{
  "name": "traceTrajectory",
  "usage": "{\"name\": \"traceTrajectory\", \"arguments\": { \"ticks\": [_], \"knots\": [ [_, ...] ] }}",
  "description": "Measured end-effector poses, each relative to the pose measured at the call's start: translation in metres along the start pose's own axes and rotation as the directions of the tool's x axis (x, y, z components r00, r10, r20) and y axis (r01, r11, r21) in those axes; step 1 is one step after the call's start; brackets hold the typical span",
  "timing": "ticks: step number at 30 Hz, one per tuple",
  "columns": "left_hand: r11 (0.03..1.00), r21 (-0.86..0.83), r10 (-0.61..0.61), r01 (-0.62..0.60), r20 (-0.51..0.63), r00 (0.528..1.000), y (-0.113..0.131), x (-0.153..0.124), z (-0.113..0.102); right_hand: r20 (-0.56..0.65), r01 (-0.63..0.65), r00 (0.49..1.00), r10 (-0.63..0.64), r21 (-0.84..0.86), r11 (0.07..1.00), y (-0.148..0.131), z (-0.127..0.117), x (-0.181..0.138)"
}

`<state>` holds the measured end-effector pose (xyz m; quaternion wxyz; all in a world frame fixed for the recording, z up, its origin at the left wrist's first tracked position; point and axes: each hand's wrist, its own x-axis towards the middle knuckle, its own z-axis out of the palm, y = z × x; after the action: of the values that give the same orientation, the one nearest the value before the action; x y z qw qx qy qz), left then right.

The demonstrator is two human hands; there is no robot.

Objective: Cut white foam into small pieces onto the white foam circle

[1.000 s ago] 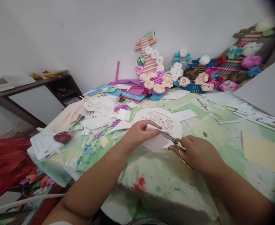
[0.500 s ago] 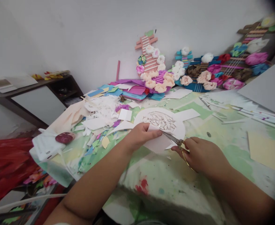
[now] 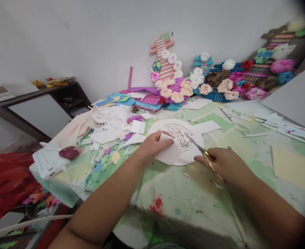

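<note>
My left hand (image 3: pixel 156 145) pinches a piece of white paper (image 3: pixel 169 148) between thumb and fingers. Gold-handled scissors (image 3: pixel 203 150) are in my right hand (image 3: pixel 223 164), their tips pointing up and left, apart from the held paper. Beneath both hands lies a white guitar-shaped cutout (image 3: pixel 199 152), its neck (image 3: pixel 208 127) reaching right. A heap of small white paper bits (image 3: pixel 182 135) fills its rounded middle. The held paper covers part of the cutout's near side.
Shredded white strips (image 3: pixel 114 116) and coloured scraps lie to the left, near a dark red mouse-like object (image 3: pixel 69 152). Flower-covered guitar crafts (image 3: pixel 168 69) lean on the back wall. White paper sticks (image 3: pixel 284 126) and a yellow sheet (image 3: pixel 294 166) lie right.
The scissors have drawn back to the right, off the paper. My left hand has shifted slightly left with the paper. A small white scrap now lies below my right hand.
</note>
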<state>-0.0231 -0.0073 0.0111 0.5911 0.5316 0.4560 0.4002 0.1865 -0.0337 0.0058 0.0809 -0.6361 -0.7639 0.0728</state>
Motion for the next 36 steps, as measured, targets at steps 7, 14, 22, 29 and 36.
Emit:
{"name": "traceTrajectory", "arguments": {
  "ticks": [7, 14, 22, 29, 36],
  "knots": [
    [0.981, -0.190, 0.000, -0.030, -0.157, 0.988, 0.004, 0.006, -0.004, -0.064, -0.150, 0.984, 0.168, 0.222, 0.963, 0.010, -0.005, 0.025],
    [0.905, -0.407, 0.065, -0.122, -0.152, 0.986, -0.002, 0.011, -0.004, 0.049, -0.001, 0.999, -0.016, 0.329, 0.944, -0.015, -0.021, 0.022],
    [0.866, -0.451, 0.201, -0.216, -0.082, 0.976, 0.001, 0.003, 0.003, 0.055, 0.042, 0.997, -0.063, 0.317, 0.947, -0.039, -0.018, 0.004],
    [0.877, -0.431, 0.212, -0.213, -0.052, 0.976, -0.002, 0.002, 0.007, -0.013, 0.041, 0.999, -0.039, 0.332, 0.942, -0.044, -0.005, 0.003],
    [0.810, -0.538, 0.131, -0.233, -0.221, 0.966, -0.002, 0.008, 0.006, 0.003, 0.018, 1.000, -0.021, 0.404, 0.915, -0.043, 0.003, 0.000]
  ]
}}
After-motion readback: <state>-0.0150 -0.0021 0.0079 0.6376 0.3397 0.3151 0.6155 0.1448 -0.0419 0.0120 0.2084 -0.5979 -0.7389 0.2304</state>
